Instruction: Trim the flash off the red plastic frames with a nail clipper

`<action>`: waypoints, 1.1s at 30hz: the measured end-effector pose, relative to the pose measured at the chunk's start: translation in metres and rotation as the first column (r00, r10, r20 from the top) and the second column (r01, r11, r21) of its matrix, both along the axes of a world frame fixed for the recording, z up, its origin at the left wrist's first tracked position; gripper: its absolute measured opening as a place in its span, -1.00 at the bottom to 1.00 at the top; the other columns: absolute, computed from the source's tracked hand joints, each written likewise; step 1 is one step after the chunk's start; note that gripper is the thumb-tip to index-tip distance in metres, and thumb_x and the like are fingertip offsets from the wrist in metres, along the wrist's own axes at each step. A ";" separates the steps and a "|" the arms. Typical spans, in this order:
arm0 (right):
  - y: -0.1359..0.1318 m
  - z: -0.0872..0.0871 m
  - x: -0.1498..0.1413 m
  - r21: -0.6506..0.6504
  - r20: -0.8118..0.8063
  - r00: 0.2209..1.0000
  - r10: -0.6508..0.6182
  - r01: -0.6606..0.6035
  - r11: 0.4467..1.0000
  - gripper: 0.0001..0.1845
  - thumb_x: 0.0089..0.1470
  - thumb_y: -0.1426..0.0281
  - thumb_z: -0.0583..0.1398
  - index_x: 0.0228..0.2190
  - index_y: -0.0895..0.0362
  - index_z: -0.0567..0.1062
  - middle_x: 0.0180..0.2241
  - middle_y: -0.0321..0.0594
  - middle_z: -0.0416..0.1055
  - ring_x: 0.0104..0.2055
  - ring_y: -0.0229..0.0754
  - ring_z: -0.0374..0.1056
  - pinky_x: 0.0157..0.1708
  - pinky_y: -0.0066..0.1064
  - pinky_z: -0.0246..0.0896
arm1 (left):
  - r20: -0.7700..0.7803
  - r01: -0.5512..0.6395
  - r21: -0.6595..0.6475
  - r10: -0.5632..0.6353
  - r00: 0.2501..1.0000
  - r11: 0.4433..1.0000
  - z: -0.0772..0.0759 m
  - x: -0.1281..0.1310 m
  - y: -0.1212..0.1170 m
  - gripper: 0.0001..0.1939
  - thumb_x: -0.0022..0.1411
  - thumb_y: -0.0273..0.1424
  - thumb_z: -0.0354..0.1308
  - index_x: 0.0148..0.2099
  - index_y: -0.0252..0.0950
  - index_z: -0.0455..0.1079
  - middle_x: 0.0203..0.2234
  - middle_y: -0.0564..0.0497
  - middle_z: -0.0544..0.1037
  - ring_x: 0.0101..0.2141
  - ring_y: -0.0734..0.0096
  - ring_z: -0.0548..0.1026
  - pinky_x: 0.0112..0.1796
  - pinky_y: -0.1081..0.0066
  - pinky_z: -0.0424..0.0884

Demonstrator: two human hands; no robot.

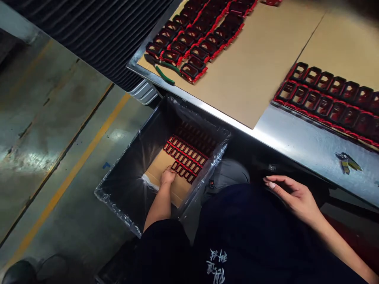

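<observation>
My left hand [167,176] reaches down into a deep bin lined with clear plastic [118,177]. Its fingers are closed at the edge of a red-and-black plastic frame [175,165], at the end of the shortest row; the fingertips are partly hidden. Several rows of the same frames [186,152] lie on a cardboard sheet [154,169] at the bottom of the bin. My right hand [291,193] hovers in front of the table edge, empty, with fingers stretched out and the thumb just below them.
A metal-edged table [296,146] carries cardboard [237,79] with rows of red-and-black frames [204,43]. Green-handled pliers [164,69] lie at its left corner. More frames [328,94] and a small pair of cutters [346,162] are on the right. Ribbed black material [97,35] borders the table.
</observation>
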State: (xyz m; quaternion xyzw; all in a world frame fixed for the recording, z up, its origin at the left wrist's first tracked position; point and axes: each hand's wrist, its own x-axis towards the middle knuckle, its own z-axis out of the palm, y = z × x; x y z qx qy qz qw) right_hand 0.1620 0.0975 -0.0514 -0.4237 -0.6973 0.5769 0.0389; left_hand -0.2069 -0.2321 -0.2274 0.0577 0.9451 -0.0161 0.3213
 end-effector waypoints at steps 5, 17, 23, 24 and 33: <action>0.003 -0.001 -0.004 0.024 0.057 0.998 0.030 -0.032 0.999 -0.42 0.05 -0.12 0.29 -0.14 0.08 0.61 -0.10 -0.09 0.57 -0.06 0.04 0.52 0.07 -0.12 0.43 | -0.048 0.013 -0.003 -0.014 0.999 1.000 0.006 0.010 0.009 -0.58 0.39 -0.23 0.19 0.20 -0.28 0.35 0.13 -0.17 0.44 0.06 0.10 0.48 0.05 0.01 0.47; -0.001 0.000 -0.015 0.073 0.029 0.995 0.096 -0.098 0.992 -0.44 0.09 -0.08 0.28 -0.15 0.14 0.63 -0.13 -0.05 0.57 -0.13 -0.02 0.53 -0.15 -0.32 0.51 | 0.144 0.068 -0.042 -0.061 0.988 0.997 -0.004 0.048 0.044 -0.62 0.39 -0.14 0.17 0.06 -0.33 0.44 -0.02 -0.13 0.54 -0.05 0.19 0.54 -0.01 0.07 0.50; -0.002 -0.002 -0.013 0.058 0.043 0.992 0.115 -0.118 0.991 -0.46 0.11 -0.06 0.27 -0.13 0.13 0.62 -0.12 -0.07 0.57 -0.11 -0.01 0.53 -0.14 -0.31 0.50 | 0.189 -0.006 -0.075 0.020 0.982 0.997 -0.007 0.051 0.041 -0.62 0.39 -0.16 0.17 0.09 -0.32 0.42 0.00 -0.14 0.52 -0.04 0.19 0.53 -0.01 0.08 0.51; -0.002 -0.002 -0.014 0.057 0.041 0.992 0.118 -0.120 0.991 -0.46 0.11 -0.06 0.27 -0.13 0.13 0.62 -0.12 -0.07 0.57 -0.11 -0.01 0.53 -0.14 -0.31 0.50 | 0.193 -0.021 -0.076 0.035 0.981 0.997 -0.007 0.052 0.041 -0.62 0.39 -0.16 0.17 0.09 -0.32 0.42 0.01 -0.14 0.52 -0.04 0.19 0.53 -0.02 0.08 0.51; -0.004 -0.003 -0.011 0.036 0.043 0.990 0.132 -0.133 0.990 -0.46 0.14 -0.07 0.24 -0.11 0.12 0.60 -0.11 -0.09 0.57 -0.09 -0.01 0.52 -0.13 -0.32 0.48 | 0.188 -0.226 -0.039 0.229 0.955 0.973 -0.001 0.051 0.041 -0.62 0.38 -0.19 0.19 0.12 -0.31 0.40 0.05 -0.14 0.49 0.00 0.16 0.52 0.00 0.06 0.50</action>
